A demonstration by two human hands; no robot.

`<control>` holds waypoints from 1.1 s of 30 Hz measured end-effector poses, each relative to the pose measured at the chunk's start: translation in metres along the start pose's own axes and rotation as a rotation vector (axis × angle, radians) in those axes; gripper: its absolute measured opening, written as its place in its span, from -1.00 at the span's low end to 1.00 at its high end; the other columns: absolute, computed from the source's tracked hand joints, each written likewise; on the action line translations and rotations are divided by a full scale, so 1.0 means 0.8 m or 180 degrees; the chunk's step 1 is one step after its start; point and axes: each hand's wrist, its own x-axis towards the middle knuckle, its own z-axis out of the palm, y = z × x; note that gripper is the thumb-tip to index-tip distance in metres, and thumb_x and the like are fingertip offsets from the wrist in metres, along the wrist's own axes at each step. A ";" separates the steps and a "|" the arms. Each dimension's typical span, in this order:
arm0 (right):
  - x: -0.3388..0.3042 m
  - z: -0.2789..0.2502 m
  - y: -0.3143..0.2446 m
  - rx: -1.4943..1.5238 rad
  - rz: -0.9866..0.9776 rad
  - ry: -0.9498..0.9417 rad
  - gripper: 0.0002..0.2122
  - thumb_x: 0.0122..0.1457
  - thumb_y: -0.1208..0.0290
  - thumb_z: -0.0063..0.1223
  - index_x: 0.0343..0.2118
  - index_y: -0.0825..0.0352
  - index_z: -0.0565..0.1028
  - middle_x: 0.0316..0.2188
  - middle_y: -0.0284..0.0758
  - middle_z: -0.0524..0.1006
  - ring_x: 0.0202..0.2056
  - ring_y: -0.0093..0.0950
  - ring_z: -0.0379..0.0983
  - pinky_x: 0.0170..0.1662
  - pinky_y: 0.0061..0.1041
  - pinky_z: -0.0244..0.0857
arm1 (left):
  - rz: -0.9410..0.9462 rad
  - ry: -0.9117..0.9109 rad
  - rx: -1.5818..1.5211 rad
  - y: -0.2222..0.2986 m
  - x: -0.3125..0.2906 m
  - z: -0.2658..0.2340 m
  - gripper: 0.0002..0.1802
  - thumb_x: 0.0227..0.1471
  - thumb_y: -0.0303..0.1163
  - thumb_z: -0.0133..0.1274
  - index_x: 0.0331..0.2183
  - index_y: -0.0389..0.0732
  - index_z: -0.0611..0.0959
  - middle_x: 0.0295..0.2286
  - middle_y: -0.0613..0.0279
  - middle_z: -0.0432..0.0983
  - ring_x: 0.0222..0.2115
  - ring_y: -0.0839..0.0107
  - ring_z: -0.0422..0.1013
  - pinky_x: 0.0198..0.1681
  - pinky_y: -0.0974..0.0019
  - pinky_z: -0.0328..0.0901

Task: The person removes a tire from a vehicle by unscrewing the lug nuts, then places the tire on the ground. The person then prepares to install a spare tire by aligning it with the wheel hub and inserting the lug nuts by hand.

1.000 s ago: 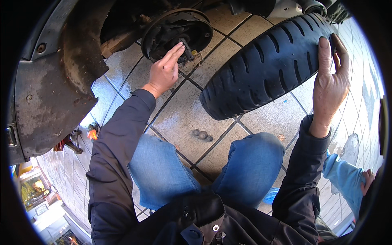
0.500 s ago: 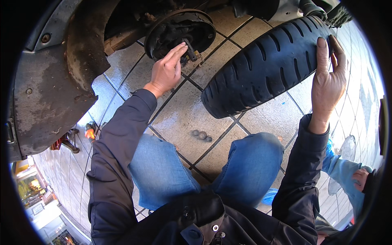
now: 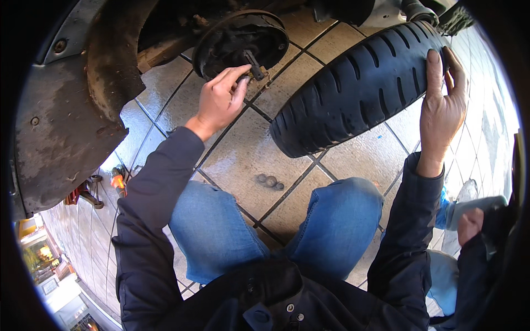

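My left hand [image 3: 221,99] is closed in a pinch at the end of the dark axle shaft [image 3: 253,63], which sticks out of a round, rusty brake backing plate [image 3: 282,27]. Whether a small part is between its fingertips is hidden. A black tyre [image 3: 359,91] with slotted tread stands tilted on the floor to the right. My right hand [image 3: 443,113] grips its upper right edge, thumb on the tread and fingers over the side. Three small, round, dark metal pieces [image 3: 270,181] lie on the tiles before my knees.
The vehicle's worn, dark underbody panel [image 3: 66,132] overhangs the left side. An orange-marked tool [image 3: 117,181] and a red metal stand [image 3: 83,193] are on the floor beside it. Another person's hand [image 3: 470,225] shows at the lower right, close to my right arm.
My left hand's fingers have curled from lying straight along the shaft into a pinch at its end. My right hand stays on the tyre. The other person has shifted at the lower right.
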 end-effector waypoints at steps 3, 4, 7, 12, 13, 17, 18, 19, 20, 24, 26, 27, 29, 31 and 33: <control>0.003 -0.002 0.009 0.0032 0.0024 -0.0011 -0.57 0.29 -0.02 0.14 0.07 0.17 0.59 -0.02 -0.19 0.59 0.04 -0.25 0.55 0.04 -0.35 0.49 | 0.0118 0.0070 -0.0739 0.063 0.010 -0.007 -0.62 0.17 -0.33 0.22 -0.03 -0.34 0.63 -0.22 0.04 0.63 -0.38 0.31 0.59 -0.30 0.34 0.46; 0.003 -0.001 0.005 0.0042 0.0045 -0.0040 -0.62 0.33 0.06 0.11 0.11 0.12 0.58 -0.03 -0.25 0.61 0.04 -0.31 0.55 0.03 -0.41 0.51 | 0.0223 0.0062 -0.0837 0.081 0.010 -0.009 -0.48 0.13 -0.20 0.27 -0.01 -0.38 0.60 -0.19 -0.02 0.61 -0.30 0.26 0.58 -0.22 0.29 0.46; 0.014 0.022 -0.023 0.1174 0.0439 -0.0084 -0.65 0.32 0.18 0.18 -0.03 0.37 0.52 -0.20 -0.28 0.57 -0.17 -0.52 0.49 -0.10 -0.55 0.39 | 0.0510 -0.0429 -0.0746 0.142 0.010 -0.025 -0.16 0.05 -0.02 0.34 0.19 -0.33 0.44 0.06 -0.03 0.47 0.07 0.21 0.43 0.13 0.22 0.30; 0.033 0.023 -0.004 -0.0920 0.0460 -0.0688 -0.65 0.23 0.18 0.29 -0.17 0.41 0.53 -0.26 -0.22 0.56 -0.23 -0.45 0.49 -0.11 -0.49 0.36 | 0.1021 0.0040 0.0326 0.194 0.022 0.001 0.07 -0.22 0.05 0.50 0.12 -0.48 0.40 -0.02 -0.18 0.44 0.03 -0.03 0.43 0.14 0.13 0.29; 0.029 0.038 -0.024 0.0543 0.0002 0.0548 -0.62 0.19 0.14 0.32 -0.21 0.42 0.55 -0.27 -0.16 0.58 -0.25 -0.36 0.53 -0.12 -0.44 0.38 | 0.0964 0.0055 0.0513 0.195 0.023 0.011 0.05 -0.21 0.02 0.50 0.11 -0.47 0.41 -0.03 -0.18 0.45 0.02 -0.04 0.43 0.14 0.12 0.29; 0.029 0.026 -0.062 -0.0430 -0.0170 0.0472 -0.58 0.19 0.05 0.26 -0.20 0.41 0.61 -0.31 -0.03 0.59 -0.27 -0.13 0.55 -0.15 -0.23 0.42 | 0.1070 0.0249 0.0451 0.168 0.022 0.003 -0.01 -0.21 -0.04 0.51 0.08 -0.47 0.42 -0.08 -0.17 0.42 -0.04 0.00 0.43 0.05 0.13 0.35; 0.029 0.023 -0.061 -0.0877 -0.0592 0.0359 -0.57 0.20 0.04 0.24 -0.19 0.41 0.61 -0.32 -0.04 0.59 -0.26 -0.12 0.54 -0.14 -0.22 0.41 | 0.1041 0.0262 0.0414 0.167 0.021 0.002 -0.01 -0.21 -0.05 0.51 0.07 -0.47 0.42 -0.08 -0.17 0.43 -0.05 -0.01 0.44 0.06 0.13 0.34; 0.031 0.020 -0.057 -0.0971 -0.0753 0.0222 -0.56 0.21 0.04 0.22 -0.19 0.43 0.61 -0.33 -0.04 0.58 -0.25 -0.11 0.53 -0.14 -0.22 0.41 | 0.1011 0.0278 0.0377 0.165 0.020 0.003 -0.02 -0.22 -0.06 0.51 0.07 -0.48 0.43 -0.08 -0.17 0.44 -0.05 -0.01 0.44 0.06 0.13 0.34; 0.033 0.017 -0.055 -0.1056 -0.0913 0.0086 -0.56 0.23 0.03 0.20 -0.19 0.44 0.61 -0.34 -0.05 0.58 -0.25 -0.11 0.52 -0.13 -0.22 0.40 | 0.0981 0.0294 0.0342 0.163 0.018 0.003 -0.03 -0.22 -0.07 0.52 0.07 -0.48 0.43 -0.08 -0.17 0.44 -0.05 -0.02 0.45 0.07 0.13 0.34; 0.047 -0.007 -0.064 0.0521 0.0520 -0.0409 -0.51 0.33 -0.01 0.08 -0.24 0.47 0.64 -0.31 -0.07 0.59 -0.31 -0.26 0.56 -0.20 -0.34 0.41 | 0.0764 0.0212 0.0164 0.154 0.015 -0.001 -0.05 -0.21 -0.13 0.52 0.08 -0.50 0.43 -0.04 -0.17 0.44 -0.01 0.00 0.44 0.10 0.15 0.32; 0.049 -0.013 -0.029 0.1265 0.0778 -0.0362 -0.47 0.37 -0.06 0.00 -0.17 0.47 0.63 -0.32 -0.14 0.63 -0.28 -0.46 0.56 -0.20 -0.46 0.42 | 0.0811 0.0248 0.0063 0.143 0.015 -0.003 -0.07 -0.20 -0.17 0.51 0.08 -0.49 0.43 -0.04 -0.15 0.45 -0.02 0.03 0.44 0.10 0.16 0.32; 0.045 -0.014 -0.015 0.1300 0.0986 -0.0318 -0.46 0.38 -0.06 -0.02 -0.14 0.48 0.63 -0.34 -0.18 0.64 -0.26 -0.50 0.55 -0.18 -0.49 0.41 | 0.0824 0.0256 0.0036 0.137 0.014 -0.006 -0.07 -0.19 -0.19 0.51 0.09 -0.49 0.43 -0.04 -0.14 0.45 -0.03 0.04 0.45 0.10 0.17 0.31; 0.012 0.026 0.043 0.1873 0.1259 0.0030 -0.46 0.38 -0.04 -0.01 -0.10 0.50 0.61 -0.34 -0.25 0.64 -0.27 -0.54 0.54 -0.20 -0.52 0.40 | 0.0680 0.0127 -0.0056 0.127 0.007 -0.012 -0.09 -0.18 -0.24 0.51 0.10 -0.46 0.43 -0.03 -0.09 0.44 0.00 0.09 0.42 0.14 0.18 0.27; -0.011 0.004 0.056 0.1481 0.2287 -0.0231 -0.46 0.36 -0.03 0.04 -0.02 0.50 0.59 -0.25 -0.32 0.65 -0.29 -0.57 0.52 -0.19 -0.57 0.39 | 0.0580 0.0026 -0.0284 0.117 0.006 -0.014 -0.09 -0.18 -0.24 0.51 0.11 -0.45 0.43 -0.02 -0.07 0.43 0.02 0.11 0.40 0.16 0.18 0.25; -0.050 0.022 0.103 0.2066 0.2962 -0.0395 -0.45 0.33 -0.03 0.08 0.09 0.44 0.54 -0.18 -0.29 0.66 -0.23 -0.53 0.55 -0.11 -0.56 0.41 | 0.0461 -0.0011 -0.0389 0.104 0.002 -0.016 -0.05 -0.16 -0.27 0.51 0.17 -0.41 0.38 0.04 -0.03 0.39 0.06 0.15 0.37 0.22 0.17 0.20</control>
